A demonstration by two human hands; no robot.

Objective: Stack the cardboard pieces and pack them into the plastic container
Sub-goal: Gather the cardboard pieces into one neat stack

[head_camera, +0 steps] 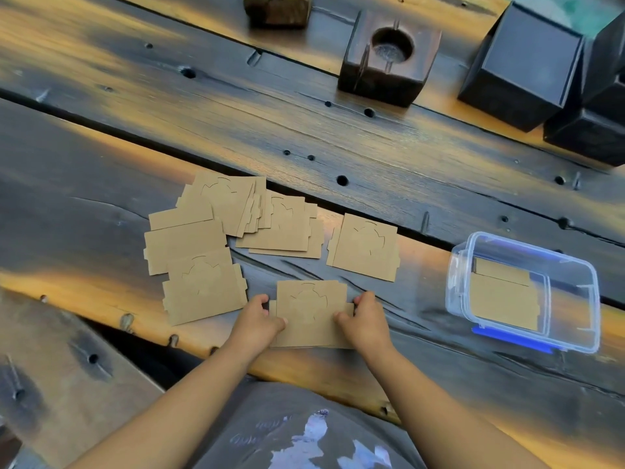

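A small stack of brown cardboard pieces [309, 313] lies flat near the table's front edge. My left hand [258, 321] grips its left side and my right hand [365, 321] grips its right side. Several more cardboard pieces [209, 231] lie scattered and overlapping to the left and behind. One single piece [363, 247] lies apart to the right. The clear plastic container [590, 289] with blue clips sits at the right, open, with cardboard pieces [504, 299] inside.
Dark wooden plank table [338, 147] with gaps and holes. At the back stand a wooden block with a round hole [389, 59], another wooden block [275, 8] and black boxes [521, 62]. My grey printed shirt shows at the bottom.
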